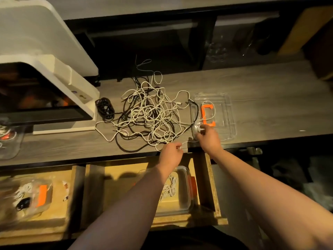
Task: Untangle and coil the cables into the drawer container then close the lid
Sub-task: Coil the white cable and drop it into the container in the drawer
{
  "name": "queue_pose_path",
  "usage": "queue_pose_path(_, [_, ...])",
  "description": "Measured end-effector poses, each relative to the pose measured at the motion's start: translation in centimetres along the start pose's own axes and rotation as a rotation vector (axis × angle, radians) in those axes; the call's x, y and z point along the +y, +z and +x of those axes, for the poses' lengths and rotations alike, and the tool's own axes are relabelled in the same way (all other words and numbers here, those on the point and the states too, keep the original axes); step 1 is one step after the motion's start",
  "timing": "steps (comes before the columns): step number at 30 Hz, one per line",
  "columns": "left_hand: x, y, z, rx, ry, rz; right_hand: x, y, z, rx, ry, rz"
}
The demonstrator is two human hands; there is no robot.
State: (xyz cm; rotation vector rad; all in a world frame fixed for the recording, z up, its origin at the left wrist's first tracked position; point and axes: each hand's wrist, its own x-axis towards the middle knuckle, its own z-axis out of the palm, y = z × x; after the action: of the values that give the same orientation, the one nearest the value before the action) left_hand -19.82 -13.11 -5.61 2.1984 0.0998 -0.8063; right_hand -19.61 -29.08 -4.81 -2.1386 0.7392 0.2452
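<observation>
Reaching over the table (261,98), both hands work at the near edge of a cable tangle (149,114) of white and black cords spread mid-table. The left hand (170,154) pinches a white cable end between curled fingers just beside the tangle's near side. The right hand (209,138) has its fingers curled round a white cable at the corner of a clear lid (225,112) with an orange clip (207,115), lying right of the tangle. A coiled black cable (105,109) sits left of the tangle, beside a white machine (54,56). Below the table edge, an open drawer (209,186) holds a clear container (182,193) with white coils inside.
</observation>
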Motion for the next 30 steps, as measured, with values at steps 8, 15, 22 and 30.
queue_pose_path(8, [1.1, 0.6, 0.3, -0.048, 0.134, 0.123, -1.4, 0.5, -1.5, -0.149, 0.065, 0.497])
queue_pose_path(15, [3.7, -1.1, -3.5, 0.042, 0.217, -0.218, -4.3, -2.7, -4.9, -0.182, -0.163, 0.585])
queue_pose_path(22, [7.4, -4.1, -8.5, 0.048, 0.367, -0.39, -6.5, -5.6, -6.8, -0.086, -0.488, 0.353])
queue_pose_path(30, [7.7, -6.4, -10.5, 0.255, 0.401, -0.521, -8.2, -7.1, -10.0, -0.293, -0.56, 0.506])
